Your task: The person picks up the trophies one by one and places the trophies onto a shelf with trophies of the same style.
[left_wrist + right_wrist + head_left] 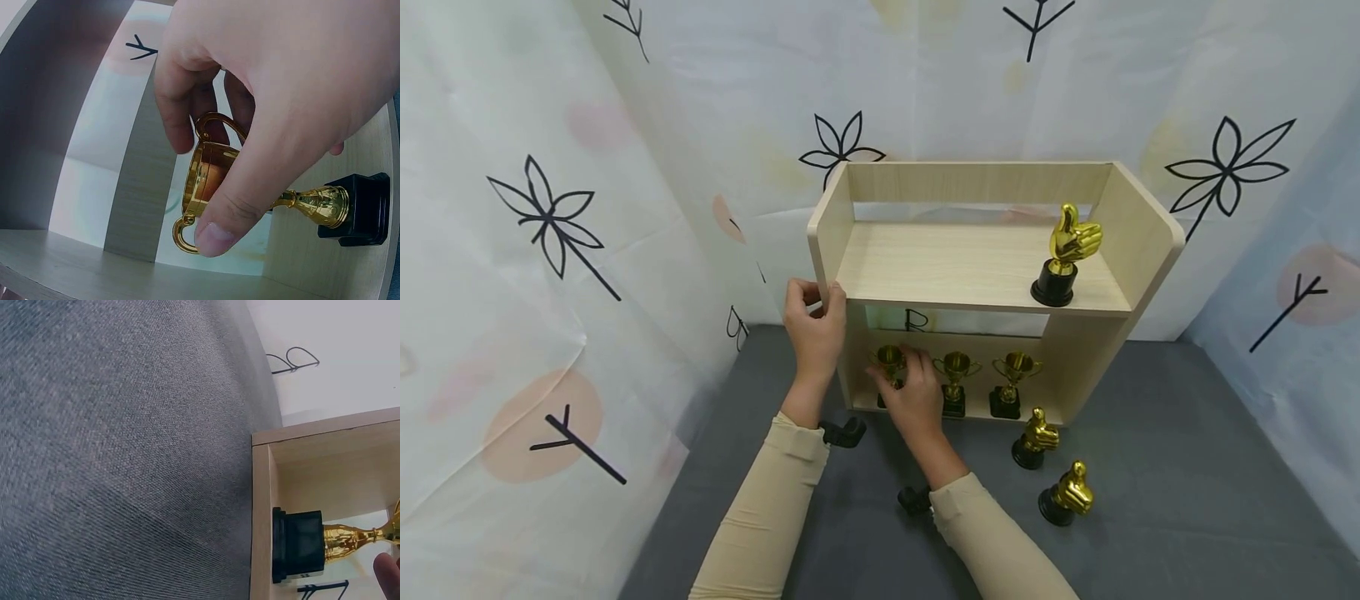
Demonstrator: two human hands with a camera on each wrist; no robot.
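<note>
A wooden two-tier shelf (pixel 940 258) stands on the grey table. My left hand (pixel 817 342) grips the front edge of its left side panel, thumb on the inner side. In the lower tier, my right hand (pixel 916 402) holds the leftmost gold trophy cup (pixel 889 357) by its bowl. The left wrist view shows that right hand (pixel 294 75) close up, thumb across the front of the cup (pixel 199 178), fingers behind. The cup's black base (pixel 303 545) is upright at the bottom board; whether it touches is unclear. Only a fingertip (pixel 389 575) shows in the right wrist view.
Two more trophy cups, a middle one (pixel 957 367) and a right one (pixel 1017 367), stand beside the held one. A gold thumbs-up trophy (pixel 1075 237) stands on the upper tier. Two others, one nearer the shelf (pixel 1041 432) and one farther forward (pixel 1075 490), are on the table (pixel 1195 467).
</note>
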